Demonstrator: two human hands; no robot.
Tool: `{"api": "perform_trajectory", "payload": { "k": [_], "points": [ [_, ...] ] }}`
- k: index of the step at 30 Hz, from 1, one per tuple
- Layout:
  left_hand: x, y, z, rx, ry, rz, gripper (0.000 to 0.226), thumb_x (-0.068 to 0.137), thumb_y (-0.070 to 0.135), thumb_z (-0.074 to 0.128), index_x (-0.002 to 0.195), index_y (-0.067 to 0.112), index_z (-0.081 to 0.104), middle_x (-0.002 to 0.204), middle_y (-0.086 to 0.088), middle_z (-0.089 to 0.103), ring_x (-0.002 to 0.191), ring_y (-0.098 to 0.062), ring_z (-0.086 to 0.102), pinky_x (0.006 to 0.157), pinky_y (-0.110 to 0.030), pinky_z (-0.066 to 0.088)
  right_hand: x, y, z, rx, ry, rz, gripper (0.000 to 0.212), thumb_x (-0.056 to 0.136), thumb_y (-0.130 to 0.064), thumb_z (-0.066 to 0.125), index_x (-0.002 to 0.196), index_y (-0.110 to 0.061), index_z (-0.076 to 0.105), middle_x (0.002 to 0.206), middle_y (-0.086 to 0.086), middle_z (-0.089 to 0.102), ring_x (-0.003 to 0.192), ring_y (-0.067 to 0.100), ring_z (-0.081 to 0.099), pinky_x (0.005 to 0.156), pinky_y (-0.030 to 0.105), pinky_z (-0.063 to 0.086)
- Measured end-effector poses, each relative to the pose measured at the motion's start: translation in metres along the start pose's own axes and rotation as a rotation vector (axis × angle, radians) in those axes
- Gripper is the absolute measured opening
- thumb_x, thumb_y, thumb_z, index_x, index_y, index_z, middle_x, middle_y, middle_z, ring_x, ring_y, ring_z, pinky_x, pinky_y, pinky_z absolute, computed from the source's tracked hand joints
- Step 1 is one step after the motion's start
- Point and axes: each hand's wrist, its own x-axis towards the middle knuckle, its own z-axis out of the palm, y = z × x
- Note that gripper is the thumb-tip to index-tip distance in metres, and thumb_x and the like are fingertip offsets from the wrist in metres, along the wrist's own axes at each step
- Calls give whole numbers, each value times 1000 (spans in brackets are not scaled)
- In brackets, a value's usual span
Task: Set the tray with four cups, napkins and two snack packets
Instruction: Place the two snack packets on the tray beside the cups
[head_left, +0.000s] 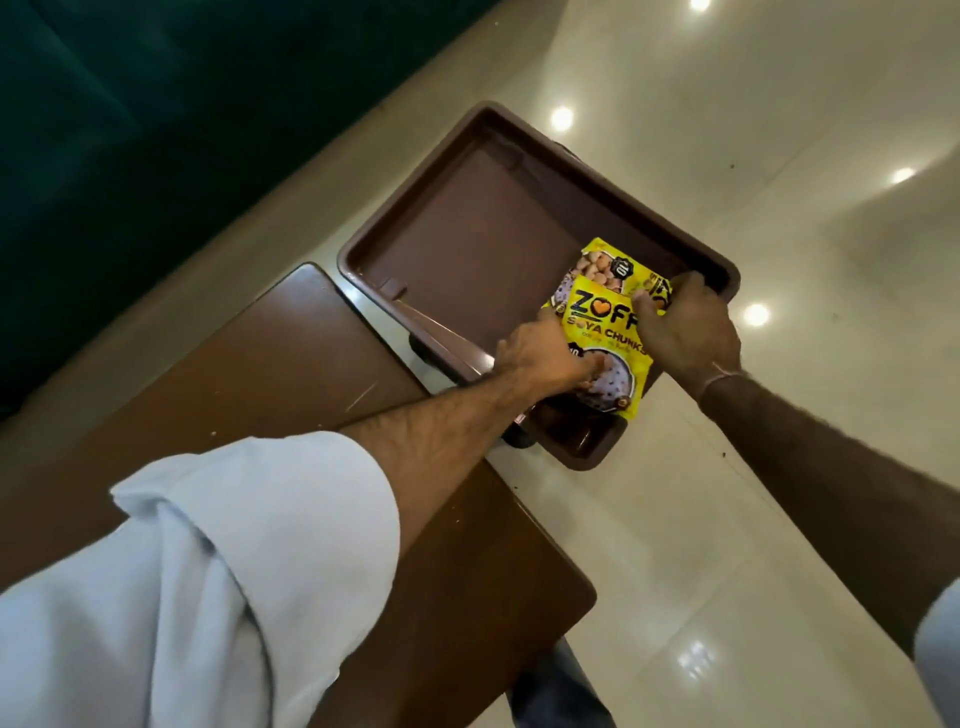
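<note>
Leaning over a brown tray (467, 208), a person settles two yellow snack packets (602, 332) into its near right corner, one overlapping the other. The left hand (540, 358) lies flat on the lower half of the top packet, fingers spread and pressing, gripping nothing. The right hand (685, 327) curls over the packets' upper right edge beside the tray's rim, fingers closed on the wrapper. Both forearms reach out nearly straight, the left with a pale blue sleeve (234, 545) rolled to the elbow, the right bare with a thin band at the wrist. The tray sits at the far edge of a brown table (291, 364), partly overhanging a glossy pale floor (779, 519). The rest of the tray is bare; no cups or napkins are in view. To do this step well, the packets should probably be pushed snug against the corner wall and laid flat, leaving the open floor of the tray free for four cups.
</note>
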Motion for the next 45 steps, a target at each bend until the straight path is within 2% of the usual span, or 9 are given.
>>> {"api": "perform_trajectory", "payload": {
  "k": [2, 6, 10, 13, 22, 27, 35, 39, 45],
  "points": [
    [3, 6, 7, -134, 19, -90, 89, 63, 61, 81, 129, 12, 47, 126, -11, 64, 114, -33, 62, 90, -40, 51, 5, -3, 1, -42, 13, 12, 55, 97, -50, 47, 128, -5, 50, 126, 22, 62, 114, 44, 60, 91, 48, 51],
    [4, -2, -1, -450, 13, -165, 58, 60, 46, 89, 104, 21, 61, 104, 2, 71, 89, -15, 68, 70, -27, 55, 15, -11, -2, -84, -2, 16, 53, 99, -47, 42, 129, -5, 52, 128, 24, 60, 116, 47, 58, 94, 49, 48],
    [-12, -33, -35, -764, 22, -146, 55, 63, 27, 92, 106, 17, 60, 103, -3, 74, 94, -21, 72, 87, -43, 59, 23, -18, -1, -149, -99, 9, 56, 95, -42, 52, 137, -5, 47, 137, 26, 50, 124, 50, 52, 101, 53, 46],
    [-32, -65, -63, -1027, 19, -132, 61, 67, 14, 89, 119, 6, 58, 112, -13, 74, 103, -31, 72, 97, -51, 54, 19, -21, 6, -251, -191, -33, 88, 83, -52, 72, 146, -6, 32, 143, 26, 40, 125, 51, 51, 99, 54, 47],
    [-104, -157, -117, -1300, 137, -117, 56, 72, 6, 82, 124, 1, 62, 115, -15, 74, 108, -30, 71, 98, -46, 54, -2, -38, 45, -253, -204, 18, 108, 62, -55, 88, 142, -9, 33, 149, 30, 28, 136, 53, 29, 113, 53, 27],
    [-160, -207, -137, -1359, 246, -78, 47, 64, 12, 81, 110, 6, 69, 103, -10, 77, 97, -26, 74, 80, -35, 60, -18, -44, 46, 94, -177, -5, 88, 52, -32, 97, 119, -20, 42, 127, 15, 63, 120, 36, 60, 102, 50, 49],
    [-268, -312, -166, -1467, 517, -62, 40, 70, 5, 73, 109, 4, 67, 103, -11, 75, 93, -28, 74, 84, -41, 61, -91, -130, 16, 425, -175, -373, 57, 55, -20, 89, 93, -48, 57, 88, -12, 69, 81, 9, 67, 78, 40, 57],
    [-335, -368, -168, -1502, 639, -85, 40, 72, 7, 71, 112, 4, 65, 104, -11, 76, 94, -28, 74, 85, -43, 60, -170, -188, 35, 548, -352, -444, 41, 79, 3, 76, 94, -32, 61, 83, -16, 77, 73, -4, 72, 61, 16, 58],
    [-447, -458, -163, -1506, 792, -196, 39, 73, 10, 73, 110, 3, 65, 106, -17, 72, 100, -34, 69, 94, -51, 55, -275, -252, 82, 467, -796, -491, 38, 83, -8, 69, 121, -8, 67, 107, 6, 77, 94, 22, 73, 84, 35, 61]
  ]
}}
